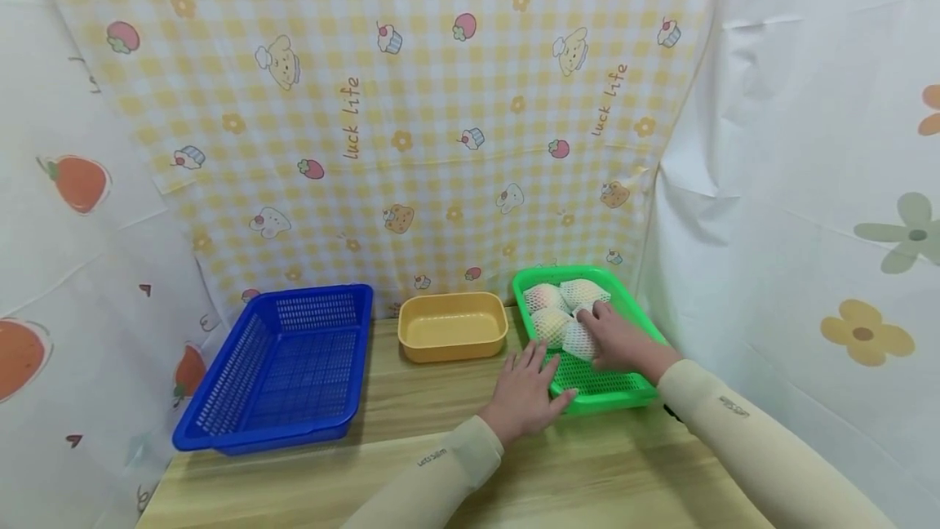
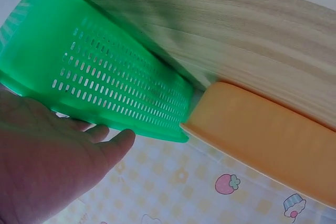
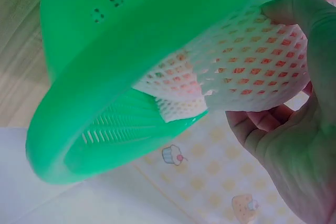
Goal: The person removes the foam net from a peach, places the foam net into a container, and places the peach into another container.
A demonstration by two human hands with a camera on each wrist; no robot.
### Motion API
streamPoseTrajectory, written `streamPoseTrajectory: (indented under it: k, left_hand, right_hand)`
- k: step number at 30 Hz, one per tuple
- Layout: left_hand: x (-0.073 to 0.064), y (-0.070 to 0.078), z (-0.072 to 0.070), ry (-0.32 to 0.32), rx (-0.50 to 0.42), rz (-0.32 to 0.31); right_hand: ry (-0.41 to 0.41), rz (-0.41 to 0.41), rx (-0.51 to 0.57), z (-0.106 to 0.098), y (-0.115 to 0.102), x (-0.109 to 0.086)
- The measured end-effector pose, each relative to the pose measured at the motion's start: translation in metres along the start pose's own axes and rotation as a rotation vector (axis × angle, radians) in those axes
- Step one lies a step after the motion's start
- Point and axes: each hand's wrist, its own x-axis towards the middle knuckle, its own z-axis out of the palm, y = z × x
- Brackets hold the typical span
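Where the right hand (image 1: 618,343) curls round a netted fruit (image 1: 578,343), thumb opposing fingers, I judge a light, even hold best, since the net could slip. The fruit sits near mid-width in the green basket (image 1: 608,402), beside a netted neighbour (image 1: 547,327); I would lift straight up. At the basket's near-left corner, the left hand (image 1: 523,395) lies spread, holding nothing; whether it presses the rim, I cannot tell.

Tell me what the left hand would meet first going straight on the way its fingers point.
The left hand would likely meet the green basket first, at its rim; depth is unclear, so it may already be touching.
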Motion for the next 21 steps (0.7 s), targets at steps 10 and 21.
streamPoseTrajectory:
  k: [10,21]
  left_hand:
    - [0.0,0.0,0.001,-0.001,0.012,-0.002]
    - [0.0,0.0,0.001,0.001,0.018,0.0]
  right_hand:
    - [0.013,0.023,0.018,-0.013,-0.002,-0.004]
    - [0.057,0.011,-0.003,-0.024,-0.012,-0.005]
